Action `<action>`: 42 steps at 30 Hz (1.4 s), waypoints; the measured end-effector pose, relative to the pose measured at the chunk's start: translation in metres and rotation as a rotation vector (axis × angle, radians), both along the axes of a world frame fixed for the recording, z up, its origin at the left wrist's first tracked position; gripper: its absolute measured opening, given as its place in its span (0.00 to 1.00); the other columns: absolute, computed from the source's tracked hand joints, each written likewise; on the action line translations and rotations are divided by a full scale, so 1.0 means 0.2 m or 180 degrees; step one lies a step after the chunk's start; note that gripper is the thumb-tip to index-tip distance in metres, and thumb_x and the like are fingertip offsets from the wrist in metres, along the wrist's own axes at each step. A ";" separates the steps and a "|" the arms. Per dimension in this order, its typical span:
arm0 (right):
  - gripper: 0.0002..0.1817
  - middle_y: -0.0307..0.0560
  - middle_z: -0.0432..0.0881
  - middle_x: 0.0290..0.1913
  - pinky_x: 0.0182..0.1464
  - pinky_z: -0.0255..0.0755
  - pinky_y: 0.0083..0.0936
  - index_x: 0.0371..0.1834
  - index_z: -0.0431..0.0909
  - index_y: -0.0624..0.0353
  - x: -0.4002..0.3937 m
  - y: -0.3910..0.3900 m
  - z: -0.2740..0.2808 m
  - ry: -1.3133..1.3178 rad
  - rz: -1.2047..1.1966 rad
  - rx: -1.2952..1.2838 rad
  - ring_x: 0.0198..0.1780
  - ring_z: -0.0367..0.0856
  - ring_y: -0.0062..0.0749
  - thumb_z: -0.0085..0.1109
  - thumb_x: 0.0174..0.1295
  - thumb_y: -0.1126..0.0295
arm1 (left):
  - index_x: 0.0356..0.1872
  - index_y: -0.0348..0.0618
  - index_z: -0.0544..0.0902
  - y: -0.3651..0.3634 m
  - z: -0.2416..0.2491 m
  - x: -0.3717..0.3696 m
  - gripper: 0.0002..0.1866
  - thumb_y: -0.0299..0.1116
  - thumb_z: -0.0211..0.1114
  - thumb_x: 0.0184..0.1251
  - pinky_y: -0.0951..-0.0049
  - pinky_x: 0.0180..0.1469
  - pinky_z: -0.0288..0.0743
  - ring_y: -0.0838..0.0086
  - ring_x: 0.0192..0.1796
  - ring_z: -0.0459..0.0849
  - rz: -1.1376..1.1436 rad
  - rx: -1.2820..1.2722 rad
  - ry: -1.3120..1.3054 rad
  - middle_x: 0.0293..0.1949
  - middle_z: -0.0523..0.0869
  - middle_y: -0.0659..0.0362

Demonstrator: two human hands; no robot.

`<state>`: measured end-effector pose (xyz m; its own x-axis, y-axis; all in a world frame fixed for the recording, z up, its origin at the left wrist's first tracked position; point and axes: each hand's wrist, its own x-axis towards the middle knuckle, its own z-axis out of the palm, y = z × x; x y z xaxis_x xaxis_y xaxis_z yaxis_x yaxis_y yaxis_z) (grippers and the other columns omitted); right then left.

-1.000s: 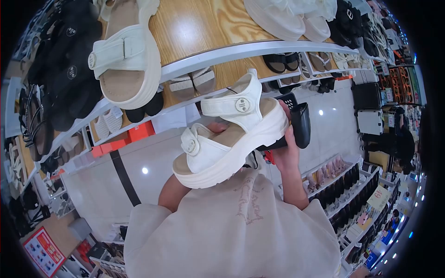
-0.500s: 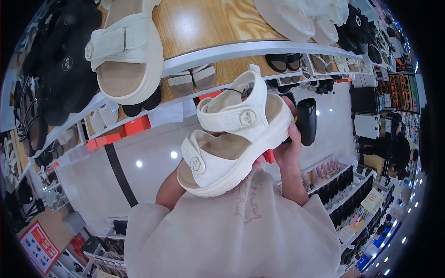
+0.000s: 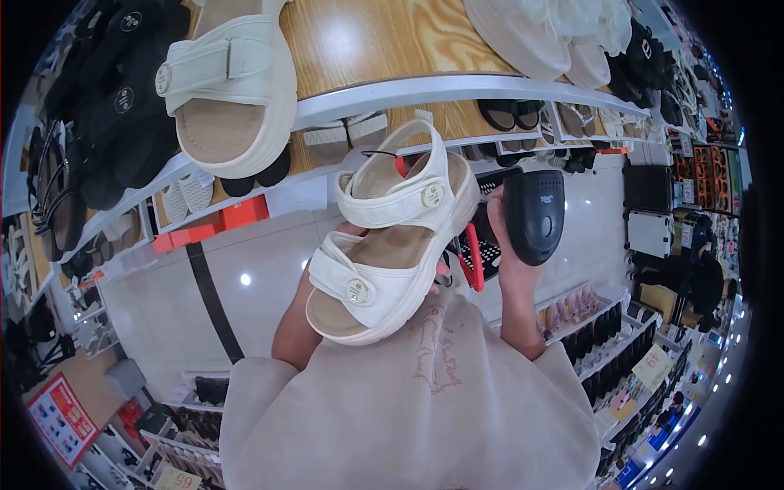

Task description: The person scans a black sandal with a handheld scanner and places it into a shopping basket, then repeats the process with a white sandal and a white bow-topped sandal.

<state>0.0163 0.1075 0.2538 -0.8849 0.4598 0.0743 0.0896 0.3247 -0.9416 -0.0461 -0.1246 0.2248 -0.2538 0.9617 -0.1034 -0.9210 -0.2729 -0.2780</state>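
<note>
A cream-white platform sandal (image 3: 408, 245) with a tan footbed and round strap badges is tilted in front of my chest. My left hand (image 3: 353, 229) grips it from behind and below; most of that hand is hidden, with a few fingertips showing at its edges. My right hand (image 3: 511, 241) is closed around a black handheld device (image 3: 535, 216) with a rounded end, standing just right of the sandal. Between the two hang a red loop-shaped piece (image 3: 472, 260) and a black piece with white dots (image 3: 488, 260), partly covered; what they belong to I cannot make out.
A wooden-topped shelf (image 3: 367, 49) with a white edge runs ahead, bearing a matching white sandal (image 3: 233, 90), black sandals (image 3: 118, 106) and white shoes (image 3: 523, 37). Orange-red boxes (image 3: 237, 216) sit lower. Shoe racks (image 3: 600, 339) stand at the right; a person in dark clothes (image 3: 704, 265) is farther off.
The sandal has shifted slightly left and turned more upright. My right hand has moved apart from it, bringing the black device into fuller view. More of the red piece and dotted piece shows.
</note>
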 end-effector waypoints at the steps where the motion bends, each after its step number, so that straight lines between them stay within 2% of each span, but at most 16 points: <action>1: 0.20 0.42 0.87 0.48 0.51 0.77 0.25 0.57 0.81 0.63 0.01 0.00 -0.01 -0.0009 0.0033 -0.0029 0.45 0.84 0.24 0.72 0.63 0.74 | 0.74 0.35 0.66 0.00 -0.02 0.00 0.34 0.45 0.62 0.75 0.54 0.55 0.86 0.43 0.56 0.86 0.0108 -0.0152 0.0222 0.62 0.78 0.30; 2: 0.20 0.42 0.87 0.48 0.51 0.77 0.25 0.57 0.81 0.63 0.01 -0.01 0.01 -0.0017 0.0011 -0.0037 0.45 0.84 0.24 0.72 0.63 0.74 | 0.74 0.35 0.66 0.00 -0.02 0.00 0.34 0.45 0.62 0.75 0.54 0.55 0.86 0.43 0.56 0.86 0.0086 -0.0159 0.0215 0.62 0.78 0.30; 4: 0.19 0.42 0.87 0.46 0.47 0.77 0.23 0.55 0.81 0.64 -0.01 -0.05 0.08 -0.0229 0.0420 -0.1354 0.42 0.84 0.22 0.73 0.62 0.74 | 0.73 0.35 0.67 0.01 -0.02 0.00 0.33 0.44 0.63 0.74 0.56 0.55 0.86 0.46 0.55 0.87 0.0206 -0.0768 0.0336 0.61 0.79 0.33; 10: 0.18 0.39 0.87 0.43 0.46 0.77 0.23 0.52 0.82 0.63 -0.07 -0.15 0.03 -0.0381 0.0075 -0.1359 0.42 0.84 0.20 0.75 0.61 0.72 | 0.72 0.36 0.69 0.02 -0.02 0.00 0.32 0.41 0.65 0.73 0.62 0.55 0.86 0.55 0.53 0.89 0.0643 -0.2577 0.0739 0.59 0.83 0.39; 13: 0.18 0.39 0.87 0.43 0.47 0.77 0.23 0.52 0.82 0.62 -0.07 -0.14 0.03 -0.0397 0.0064 -0.1461 0.43 0.83 0.20 0.76 0.61 0.71 | 0.69 0.36 0.73 0.03 0.05 -0.04 0.29 0.40 0.66 0.72 0.67 0.54 0.86 0.63 0.50 0.90 0.0254 -0.1766 0.1128 0.54 0.87 0.46; 16: 0.18 0.38 0.86 0.43 0.48 0.76 0.23 0.52 0.82 0.62 -0.06 -0.12 0.02 -0.0510 0.0133 -0.1633 0.43 0.82 0.20 0.76 0.61 0.71 | 0.61 0.35 0.80 0.04 0.07 -0.05 0.23 0.42 0.64 0.75 0.66 0.54 0.83 0.67 0.51 0.89 0.0177 -0.1795 0.1297 0.51 0.88 0.52; 21: 0.19 0.38 0.85 0.44 0.47 0.76 0.22 0.53 0.82 0.62 -0.04 -0.11 0.00 -0.0525 0.0237 -0.1794 0.42 0.82 0.21 0.76 0.61 0.71 | 0.59 0.35 0.81 0.02 0.12 -0.07 0.23 0.43 0.66 0.74 0.68 0.53 0.83 0.69 0.49 0.88 0.0234 -0.1841 0.1630 0.51 0.88 0.52; 23: 0.16 0.41 0.83 0.37 0.42 0.76 0.24 0.55 0.78 0.65 -0.05 -0.12 -0.01 -0.0382 0.0263 -0.1627 0.37 0.81 0.23 0.67 0.66 0.74 | 0.59 0.34 0.81 0.02 0.12 -0.08 0.23 0.44 0.66 0.73 0.68 0.53 0.83 0.70 0.49 0.88 0.0266 -0.1882 0.1686 0.51 0.88 0.52; 26: 0.16 0.41 0.82 0.37 0.42 0.75 0.24 0.55 0.77 0.65 -0.06 -0.12 0.00 -0.0406 0.0307 -0.1759 0.37 0.80 0.23 0.67 0.66 0.74 | 0.58 0.33 0.81 0.02 0.10 -0.08 0.24 0.44 0.66 0.73 0.69 0.53 0.82 0.70 0.49 0.88 0.0220 -0.1885 0.1762 0.51 0.88 0.52; 29: 0.17 0.41 0.82 0.37 0.43 0.74 0.23 0.56 0.77 0.65 -0.07 -0.11 -0.01 -0.0426 0.0343 -0.1638 0.37 0.79 0.23 0.66 0.67 0.74 | 0.63 0.31 0.78 0.01 -0.01 -0.06 0.28 0.41 0.69 0.70 0.71 0.56 0.82 0.67 0.49 0.89 0.0203 -0.2021 0.1690 0.52 0.88 0.48; 33: 0.18 0.41 0.82 0.37 0.42 0.73 0.23 0.58 0.76 0.65 -0.10 -0.13 -0.02 -0.0427 0.0272 -0.1860 0.37 0.79 0.23 0.66 0.68 0.73 | 0.64 0.33 0.78 0.02 -0.19 -0.05 0.26 0.42 0.65 0.73 0.71 0.65 0.72 0.72 0.59 0.82 0.0503 -0.2369 0.2238 0.59 0.84 0.52; 37: 0.19 0.43 0.81 0.47 0.51 0.73 0.24 0.61 0.75 0.63 -0.08 -0.18 -0.02 -0.0221 0.0053 -0.1171 0.45 0.80 0.24 0.64 0.68 0.74 | 0.66 0.33 0.76 0.04 -0.17 -0.06 0.25 0.43 0.57 0.78 0.72 0.70 0.65 0.74 0.64 0.77 0.0788 -0.2776 0.2984 0.62 0.82 0.56; 38: 0.20 0.44 0.81 0.53 0.55 0.73 0.25 0.62 0.75 0.63 -0.07 -0.19 -0.02 0.0075 -0.0004 -0.0754 0.49 0.80 0.25 0.64 0.68 0.75 | 0.66 0.32 0.75 0.05 -0.17 -0.07 0.26 0.43 0.57 0.78 0.68 0.68 0.68 0.65 0.64 0.81 0.0740 -0.3213 0.3334 0.60 0.85 0.51; 39: 0.22 0.46 0.77 0.62 0.62 0.70 0.27 0.63 0.75 0.62 -0.07 -0.18 -0.02 0.0432 0.0305 -0.0325 0.58 0.77 0.28 0.65 0.66 0.77 | 0.66 0.32 0.75 0.06 -0.17 -0.08 0.26 0.43 0.57 0.78 0.68 0.68 0.68 0.65 0.64 0.81 0.0744 -0.3222 0.3330 0.60 0.85 0.51; 41: 0.25 0.47 0.75 0.65 0.65 0.69 0.28 0.63 0.75 0.64 -0.08 -0.14 -0.03 0.0513 0.1056 0.0209 0.64 0.74 0.29 0.69 0.62 0.77 | 0.65 0.28 0.74 0.08 -0.18 -0.08 0.28 0.43 0.57 0.76 0.61 0.64 0.72 0.48 0.61 0.83 0.0388 -0.4357 0.4346 0.54 0.86 0.40; 42: 0.25 0.47 0.75 0.65 0.65 0.69 0.28 0.63 0.75 0.64 -0.08 -0.15 -0.03 0.0509 0.1051 0.0206 0.64 0.74 0.29 0.69 0.62 0.77 | 0.61 0.22 0.73 0.09 -0.16 -0.07 0.30 0.44 0.58 0.73 0.52 0.59 0.74 0.35 0.54 0.82 0.0243 -0.4726 0.4623 0.46 0.86 0.32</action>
